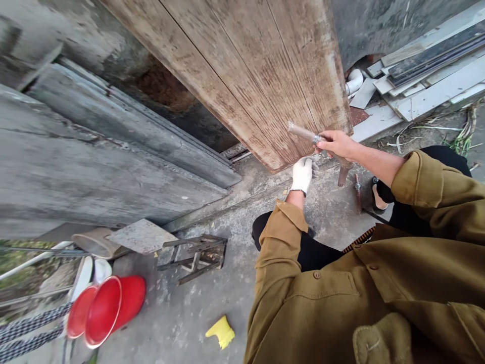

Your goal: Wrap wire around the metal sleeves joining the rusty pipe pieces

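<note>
My right hand [337, 144], bare, is closed round a pale wooden stick [301, 131] with wire wound round it near my fingers. The stick points up and left, over the lower end of a worn plank panel [273, 91]. My left hand [302, 174] wears a white glove and is at the panel's bottom edge, fingers curled; whatever they grip is hidden. Below my right wrist, a brown wooden piece [343, 172] juts out beside the panel. A reddish stick with wire round it [357, 193] is on the ground near my foot.
Grey boards [94, 162] lean at the left. A small wooden stool frame [197, 257], red buckets [113, 308] and a yellow scrap [222, 331] are on the concrete. Stacked planks and strips [428, 101] lie at the right by a white pipe [354, 81].
</note>
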The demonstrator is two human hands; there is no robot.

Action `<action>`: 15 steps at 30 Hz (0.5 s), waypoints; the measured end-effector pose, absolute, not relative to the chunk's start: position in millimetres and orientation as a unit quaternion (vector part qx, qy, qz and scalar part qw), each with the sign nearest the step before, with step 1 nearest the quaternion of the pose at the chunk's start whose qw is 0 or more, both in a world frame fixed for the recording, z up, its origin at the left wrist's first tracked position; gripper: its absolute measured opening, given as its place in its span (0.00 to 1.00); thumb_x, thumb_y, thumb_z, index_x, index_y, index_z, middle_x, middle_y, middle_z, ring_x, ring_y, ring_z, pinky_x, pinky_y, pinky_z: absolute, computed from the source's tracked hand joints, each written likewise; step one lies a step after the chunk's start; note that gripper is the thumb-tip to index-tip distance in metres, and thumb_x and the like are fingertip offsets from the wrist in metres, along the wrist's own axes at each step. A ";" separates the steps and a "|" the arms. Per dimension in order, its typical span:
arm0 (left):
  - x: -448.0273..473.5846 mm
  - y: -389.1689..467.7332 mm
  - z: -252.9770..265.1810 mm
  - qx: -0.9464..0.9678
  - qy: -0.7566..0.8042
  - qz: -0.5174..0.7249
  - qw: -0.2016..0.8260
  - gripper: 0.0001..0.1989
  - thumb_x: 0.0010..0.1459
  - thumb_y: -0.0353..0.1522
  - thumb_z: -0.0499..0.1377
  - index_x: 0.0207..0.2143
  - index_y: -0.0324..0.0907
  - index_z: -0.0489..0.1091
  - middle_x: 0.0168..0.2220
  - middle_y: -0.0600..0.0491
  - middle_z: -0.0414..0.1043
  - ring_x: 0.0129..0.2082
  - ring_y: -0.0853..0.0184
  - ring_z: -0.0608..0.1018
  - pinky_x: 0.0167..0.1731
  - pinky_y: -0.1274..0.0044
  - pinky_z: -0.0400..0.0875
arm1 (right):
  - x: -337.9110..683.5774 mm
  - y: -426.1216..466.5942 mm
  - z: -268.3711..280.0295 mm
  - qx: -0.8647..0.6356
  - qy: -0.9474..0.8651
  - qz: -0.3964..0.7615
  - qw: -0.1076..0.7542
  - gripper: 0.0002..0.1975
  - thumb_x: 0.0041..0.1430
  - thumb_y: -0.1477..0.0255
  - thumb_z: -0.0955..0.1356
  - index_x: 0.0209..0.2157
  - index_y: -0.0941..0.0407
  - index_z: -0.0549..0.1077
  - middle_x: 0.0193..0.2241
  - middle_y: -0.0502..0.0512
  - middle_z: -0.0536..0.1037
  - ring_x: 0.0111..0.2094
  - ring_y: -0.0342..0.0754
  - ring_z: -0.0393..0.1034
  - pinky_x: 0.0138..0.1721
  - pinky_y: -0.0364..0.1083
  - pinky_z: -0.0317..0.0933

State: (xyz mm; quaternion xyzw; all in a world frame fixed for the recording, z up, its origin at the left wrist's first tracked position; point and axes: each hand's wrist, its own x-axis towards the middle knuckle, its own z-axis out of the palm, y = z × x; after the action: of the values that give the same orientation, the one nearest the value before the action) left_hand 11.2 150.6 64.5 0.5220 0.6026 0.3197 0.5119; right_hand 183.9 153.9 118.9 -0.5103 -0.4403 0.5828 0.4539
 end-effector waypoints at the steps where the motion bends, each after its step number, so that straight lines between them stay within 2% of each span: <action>1: 11.2 150.2 63.1 0.493 0.595 0.330 0.542 0.10 0.69 0.33 0.55 0.41 0.40 0.76 0.25 0.52 0.75 0.23 0.65 0.79 0.31 0.74 0.75 | 183.9 153.4 118.2 -0.504 -0.433 0.587 0.461 0.02 0.60 0.77 0.73 0.36 0.59 0.77 0.28 0.52 0.80 0.22 0.39 0.65 0.19 0.39 0.57; 6: 10.5 147.9 64.4 0.396 0.531 0.409 0.628 0.14 0.70 0.36 0.57 0.51 0.38 0.75 0.27 0.54 0.76 0.24 0.70 0.78 0.28 0.79 0.74 | 187.8 153.8 114.0 -0.478 -0.383 0.601 0.513 0.05 0.60 0.74 0.73 0.38 0.59 0.76 0.35 0.55 0.81 0.32 0.43 0.75 0.21 0.39 0.59; 11: 8.7 146.9 69.4 0.346 0.453 0.470 0.674 0.16 0.68 0.39 0.63 0.54 0.42 0.77 0.31 0.53 0.78 0.26 0.72 0.79 0.30 0.79 0.73 | 189.8 153.0 115.4 -0.500 -0.329 0.604 0.526 0.06 0.63 0.71 0.74 0.36 0.59 0.75 0.36 0.56 0.81 0.32 0.42 0.76 0.22 0.38 0.61; 15: 8.4 143.0 74.6 0.354 0.444 0.471 0.675 0.19 0.67 0.41 0.65 0.56 0.44 0.78 0.35 0.52 0.80 0.29 0.71 0.80 0.34 0.78 0.75 | 190.0 154.4 113.8 -0.503 -0.299 0.615 0.529 0.09 0.64 0.69 0.74 0.36 0.58 0.72 0.36 0.57 0.81 0.32 0.43 0.77 0.21 0.38 0.60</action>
State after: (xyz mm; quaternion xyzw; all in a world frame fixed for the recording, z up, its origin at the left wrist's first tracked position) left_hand 8.4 143.0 74.6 0.3539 0.4437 0.4712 0.6752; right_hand 190.0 154.4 113.8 -0.5029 -0.2992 0.6151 0.5285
